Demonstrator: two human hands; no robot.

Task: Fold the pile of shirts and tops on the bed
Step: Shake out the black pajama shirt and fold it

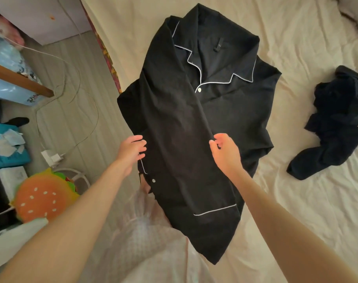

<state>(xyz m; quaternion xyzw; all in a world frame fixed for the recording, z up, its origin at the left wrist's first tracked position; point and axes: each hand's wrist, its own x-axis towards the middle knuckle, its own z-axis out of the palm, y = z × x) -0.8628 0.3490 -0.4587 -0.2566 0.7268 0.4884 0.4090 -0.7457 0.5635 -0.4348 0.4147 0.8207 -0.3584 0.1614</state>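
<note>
From where I watch, the fingers of my right hand are curled in and pinch the inner edge of a folded-over panel of the black shirt. My left hand is at the panel's opposite, outer edge; its fingers are loosely bent against the cloth, with the tips on or just over the edge, but I cannot tell whether they truly grip it. Both forearms reach in from the bottom of the view.

The black shirt lies face up on the bed, collar away from me, with white piping along the collar and on a pocket near the hem. Its left side is folded across the front in a long strip running from the shoulder down to the hem, and the hem end hangs over the near edge of the bed.

Well apart to the right, a crumpled dark garment lies on the cream sheet. Left of the bed is the floor, with a thin white cable looping to a white charger, and nearer me a burger-shaped cushion.
</note>
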